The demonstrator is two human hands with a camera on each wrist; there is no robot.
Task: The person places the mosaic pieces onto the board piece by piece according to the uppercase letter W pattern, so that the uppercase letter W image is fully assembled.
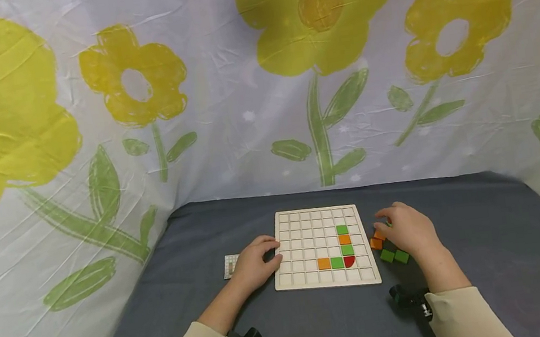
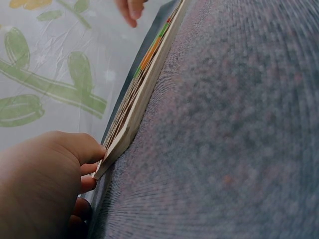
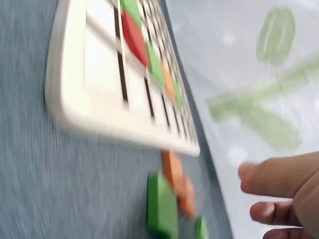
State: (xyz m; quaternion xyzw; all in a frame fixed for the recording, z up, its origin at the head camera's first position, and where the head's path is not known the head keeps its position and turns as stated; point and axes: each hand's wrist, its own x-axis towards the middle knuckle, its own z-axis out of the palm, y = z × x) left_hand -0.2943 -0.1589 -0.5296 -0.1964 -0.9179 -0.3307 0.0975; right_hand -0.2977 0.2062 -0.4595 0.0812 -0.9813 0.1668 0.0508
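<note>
Left hand (image 1: 254,264) pinches the left edge of the board (image 1: 320,242). Right hand (image 1: 411,229), thumb and fingers apart, hovers over loose blocks (image 1: 387,255) right of the board. Board lies flat on the cloth (image 1: 322,329), sides running away from the person; long axis unclear. Left hand partly covers the card (image 1: 228,265).

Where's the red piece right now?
In the head view, the red piece sits on the board, lower right, just below one green block and right of another.

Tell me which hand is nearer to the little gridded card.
Left. The left hand is beside the gridded card, partly hiding it; the right hand is across the board, by the loose blocks.
</note>
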